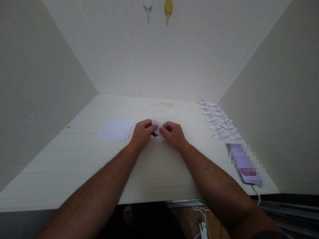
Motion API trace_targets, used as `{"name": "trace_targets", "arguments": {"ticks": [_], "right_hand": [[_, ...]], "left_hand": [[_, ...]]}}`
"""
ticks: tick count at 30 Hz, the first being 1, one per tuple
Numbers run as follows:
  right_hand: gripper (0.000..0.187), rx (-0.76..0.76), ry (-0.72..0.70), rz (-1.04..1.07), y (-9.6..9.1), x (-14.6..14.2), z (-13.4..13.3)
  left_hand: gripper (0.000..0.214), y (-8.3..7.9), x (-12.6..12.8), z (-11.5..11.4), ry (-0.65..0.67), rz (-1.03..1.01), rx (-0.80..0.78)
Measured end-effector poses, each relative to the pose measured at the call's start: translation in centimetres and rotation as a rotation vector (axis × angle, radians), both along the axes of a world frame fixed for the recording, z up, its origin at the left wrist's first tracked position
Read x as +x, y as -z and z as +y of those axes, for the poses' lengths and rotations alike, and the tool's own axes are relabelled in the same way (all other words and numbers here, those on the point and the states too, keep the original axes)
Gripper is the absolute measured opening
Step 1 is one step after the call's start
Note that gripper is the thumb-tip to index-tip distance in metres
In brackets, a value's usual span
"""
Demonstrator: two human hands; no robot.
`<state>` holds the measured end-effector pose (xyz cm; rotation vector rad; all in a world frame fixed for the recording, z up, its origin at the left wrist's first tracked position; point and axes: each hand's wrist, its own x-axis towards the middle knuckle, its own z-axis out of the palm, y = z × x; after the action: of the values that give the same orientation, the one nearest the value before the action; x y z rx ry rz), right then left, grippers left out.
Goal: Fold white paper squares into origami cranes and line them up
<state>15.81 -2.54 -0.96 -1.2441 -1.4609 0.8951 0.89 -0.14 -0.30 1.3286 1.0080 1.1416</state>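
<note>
Left hand (142, 131) and right hand (174, 132) both pinch the folded paper (157, 128) (tiny thing); I'd line up edges, then crease firmly against the surface (154, 166).

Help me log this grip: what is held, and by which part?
A small folded pale-lilac paper piece, pinched at opposite ends by the left hand and right hand.

- A pale wood-grain table (154, 166) fills the space between three plain walls.
- A loose stack of white paper sheets (116, 129) lies left of centre.
- Small folded paper cranes (219, 119) stand in two rows along the far right side.
- A phone (243, 162) lies near the right front corner, its cable (255, 192) running over the edge.
- A brownish stain (161, 105) marks the far middle.
</note>
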Motion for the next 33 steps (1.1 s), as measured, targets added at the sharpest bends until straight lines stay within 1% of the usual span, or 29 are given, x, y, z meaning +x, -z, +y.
{"name": "trace_targets", "arguments": {"ticks": [5, 9, 14, 20, 28, 33], "right_hand": [[0.020, 0.020, 0.008, -0.011, 0.11, 0.03, 0.03], [0.019, 0.043, 0.039, -0.037, -0.20, 0.04, -0.09], [0.022, 0.082, 0.059, -0.054, -0.42, -0.04, -0.28], [0.024, 0.114, 0.065, -0.103, -0.14, -0.04, -0.30], [0.023, 0.089, 0.042, -0.087, -0.39, -0.10, -0.22], [0.021, 0.078, 0.029, -0.073, -0.29, -0.16, -0.28]], "left_hand": [[0.013, -0.39, 0.17, -0.26, 0.001, 0.000, -0.006], [0.011, -0.66, 0.32, -0.52, 0.008, 0.004, -0.005], [0.013, -0.68, 0.36, -0.59, -0.002, 0.068, 0.015], [0.016, -0.53, 0.39, -0.53, -0.037, 0.133, 0.050], [0.019, -0.82, 0.51, -0.90, -0.095, 0.145, 0.066], [0.016, -0.70, 0.45, -0.78, -0.105, 0.094, 0.043]]}}
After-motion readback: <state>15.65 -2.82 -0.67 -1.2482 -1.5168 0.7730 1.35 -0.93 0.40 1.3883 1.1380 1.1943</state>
